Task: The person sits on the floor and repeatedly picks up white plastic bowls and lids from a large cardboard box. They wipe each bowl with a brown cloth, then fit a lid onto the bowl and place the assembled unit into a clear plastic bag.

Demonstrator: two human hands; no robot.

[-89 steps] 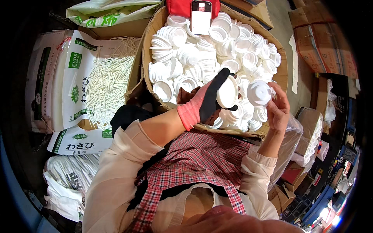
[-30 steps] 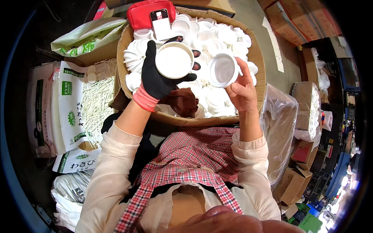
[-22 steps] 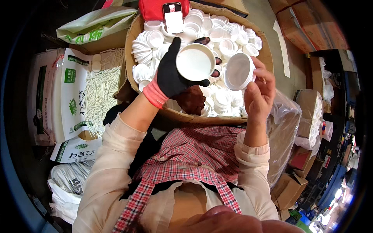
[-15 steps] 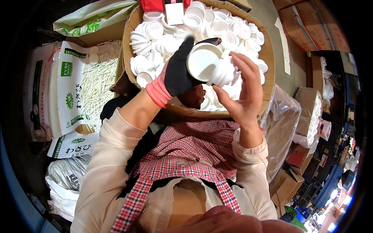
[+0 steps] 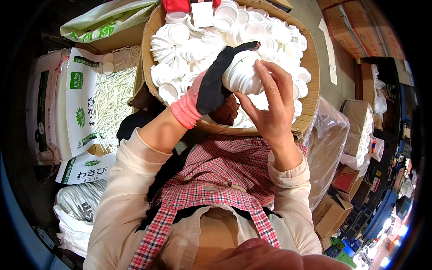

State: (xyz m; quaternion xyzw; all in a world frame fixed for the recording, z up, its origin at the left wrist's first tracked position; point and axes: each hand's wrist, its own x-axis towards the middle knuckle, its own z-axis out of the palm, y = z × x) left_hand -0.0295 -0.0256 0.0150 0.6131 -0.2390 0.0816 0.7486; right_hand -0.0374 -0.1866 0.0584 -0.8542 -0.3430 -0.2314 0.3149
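Note:
My left hand (image 5: 212, 87), in a black glove with a pink cuff, is closed around a short stack of round white plastic lids (image 5: 242, 75). The stack is tilted, with its edges toward me. My bare right hand (image 5: 273, 100) grips the stack's right side, thumb below and fingertips above. Both hands are above a big cardboard box (image 5: 313, 85) filled with a heap of similar white lids (image 5: 191, 50). A dark brown object (image 5: 223, 113) shows below my left hand, partly hidden.
Left of the box, an open printed bag (image 5: 81, 101) stands by many thin white sticks (image 5: 113, 87). A red item (image 5: 177, 5) and a white card (image 5: 202, 15) lie at the box's far side. Clear plastic (image 5: 330, 135) and cartons (image 5: 333, 213) stand at the right.
My left hand has turned the stack, so the lids' edges now show instead of the end lid's round face. My right hand has moved left, its thumb and fingertips closing onto the stack.

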